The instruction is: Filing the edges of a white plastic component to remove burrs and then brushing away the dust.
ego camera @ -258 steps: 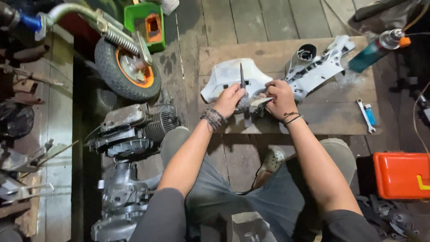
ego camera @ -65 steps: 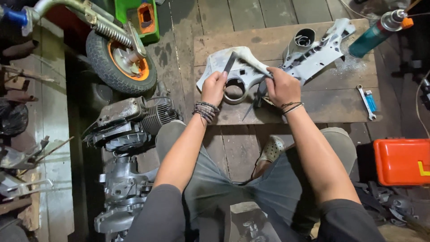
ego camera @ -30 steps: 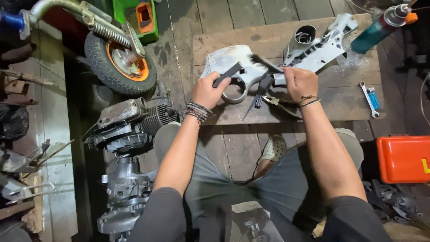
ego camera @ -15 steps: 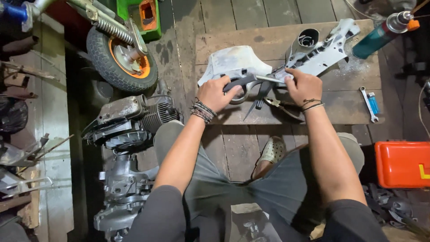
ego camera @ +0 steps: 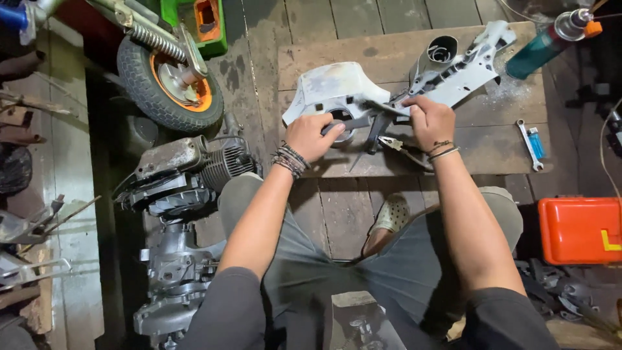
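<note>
Dark floorboards and a low plank table (ego camera: 453, 139) frame a seated person at work among scooter parts. Left-hand fingers (ego camera: 327, 123) are curled shut around a dark bar-shaped tool (ego camera: 353, 123); half a second earlier that left hand (ego camera: 311, 136) sat slightly lower, and it has since edged up against the pale body cover (ego camera: 337, 87). Right-hand fingers (ego camera: 414, 107) are pinched on a slim grey metal piece (ego camera: 385, 108), the right hand (ego camera: 431, 123) having moved little. Both hands now meet at the cover's lower edge, which suggests close fitting work there. Around them: one pair of pliers (ego camera: 398, 146), one grey frame bracket (ego camera: 463, 65), one wrench (ego camera: 528, 142), one blue lighter (ego camera: 536, 141), one spray can (ego camera: 551, 39), one wheel (ego camera: 170, 81), one engine (ego camera: 181, 172), one orange case (ego camera: 580, 230).
</note>
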